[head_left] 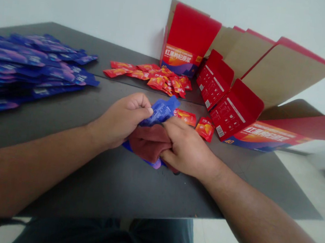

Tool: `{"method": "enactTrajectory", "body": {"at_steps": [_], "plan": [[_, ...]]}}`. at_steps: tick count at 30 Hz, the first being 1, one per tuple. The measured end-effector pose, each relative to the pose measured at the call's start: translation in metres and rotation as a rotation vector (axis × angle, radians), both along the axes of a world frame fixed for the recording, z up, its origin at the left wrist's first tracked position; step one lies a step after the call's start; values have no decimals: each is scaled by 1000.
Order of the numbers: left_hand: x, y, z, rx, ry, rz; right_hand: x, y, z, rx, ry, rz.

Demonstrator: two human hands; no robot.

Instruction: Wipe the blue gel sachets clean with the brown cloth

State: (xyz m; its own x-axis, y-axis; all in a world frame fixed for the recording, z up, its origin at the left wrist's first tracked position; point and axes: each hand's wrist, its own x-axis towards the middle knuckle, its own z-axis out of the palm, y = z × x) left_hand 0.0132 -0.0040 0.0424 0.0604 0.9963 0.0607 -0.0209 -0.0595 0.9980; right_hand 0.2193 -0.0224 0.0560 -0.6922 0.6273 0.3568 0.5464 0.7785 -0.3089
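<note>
1. Our forearms extend over the tabletop.
2. Between our hands, our left hand pinches a blue sachet; our right hand grips brown cloth just beside it.
3. Beyond our hands lie red sachets; leftward, piled blue sachets.

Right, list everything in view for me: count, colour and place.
Table: one, dark grey, under the goods
Wall: pale, behind
Floor: pale, bottom and right
Open boxes: at least two, red with blue and orange print, right half
Blue packet heap: one, uncountable packets, blue-purple, left
Red packet cluster: one, overlapping packets, red-orange, back middle
Loose red packets: two, red-orange, before the boxes
Brown cloth: one, reddish brown, centre
Blue packet: one, blue, above the cloth
Blue packaging: count unclear, blue, under the cloth
Trousers: one pair, dark blue, bottom
Left hand: one, bare, pinching the blue packet
Right hand: one, bare, gripping the cloth
</note>
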Motion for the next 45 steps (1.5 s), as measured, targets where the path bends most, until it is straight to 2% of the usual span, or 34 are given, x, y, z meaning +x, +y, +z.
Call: {"method": "enactTrajectory", "body": {"at_steps": [1,3,7,9,11,16,18,20,23,25,28,33,35,37,41,43,45], "plan": [[-1,0,0,15,26,-3,-1,-1,0,-7,-19,23],[-1,0,0,7,24,-9,2,2,2,22,-6,-26],[2,-3,1,-80,-79,-32,14,19,7,143,128,-325],[4,-4,2,-91,-80,-45,17,25,8,149,171,-410],[5,-5,2,-93,-84,-38,14,23,6,133,172,-395],[1,-1,0,-32,-55,-1,0,1,0,21,24,-33],[-1,0,-1,12,-6,-7,-2,-2,0,-2,-23,10],[-1,0,-1,9,-20,-17,2,2,2,25,-12,-76],[1,-1,-1,-56,-94,-37,11,16,7,110,107,-314],[2,-3,0,-88,-103,-45,16,23,9,117,173,-406],[4,-5,2,-100,-101,-52,14,23,8,91,183,-376],[1,-2,2,-3,-36,-7,0,2,0,10,27,-36],[0,0,0,24,-10,-7,-1,-1,-1,2,1,-1],[0,0,-1,3,-37,-13,2,2,2,42,27,-81],[1,-3,0,-73,-87,-51,14,19,8,119,150,-364],[2,-5,1,-78,-75,-55,16,24,9,107,192,-414],[3,-5,2,-69,-66,-46,14,23,8,94,188,-381]]}}
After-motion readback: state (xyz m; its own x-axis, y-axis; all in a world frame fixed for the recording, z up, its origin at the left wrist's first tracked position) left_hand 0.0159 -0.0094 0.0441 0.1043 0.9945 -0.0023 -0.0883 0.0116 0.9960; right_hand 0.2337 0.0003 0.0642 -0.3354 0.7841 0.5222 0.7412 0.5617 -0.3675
